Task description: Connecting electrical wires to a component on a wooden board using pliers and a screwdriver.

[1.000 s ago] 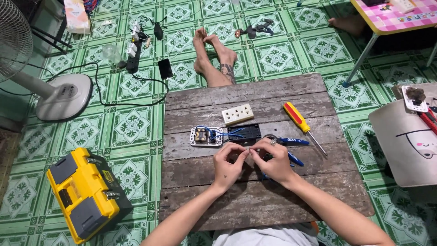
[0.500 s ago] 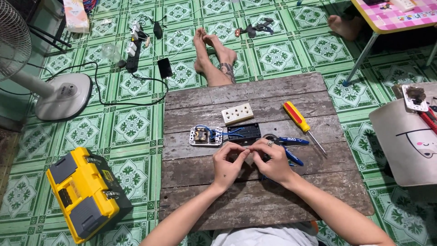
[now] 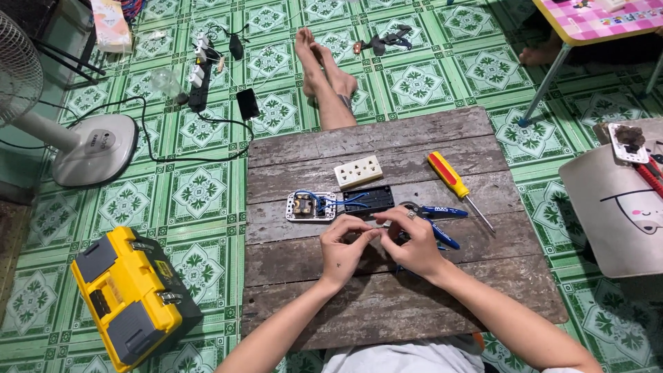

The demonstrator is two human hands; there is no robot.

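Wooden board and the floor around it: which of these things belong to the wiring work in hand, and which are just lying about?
In use:
left hand and right hand, pinching something small, too small to tell
open switch module with blue wires
black housing
blue-handled pliers

Lying about:
white socket plate
red-and-yellow screwdriver
yellow toolbox
standing fan
power strip

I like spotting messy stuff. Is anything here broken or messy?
Yes. An opened socket part lies on the wooden board with blue wires hanging out, near both hands. Cables sprawl tangled over the floor by the fan base.
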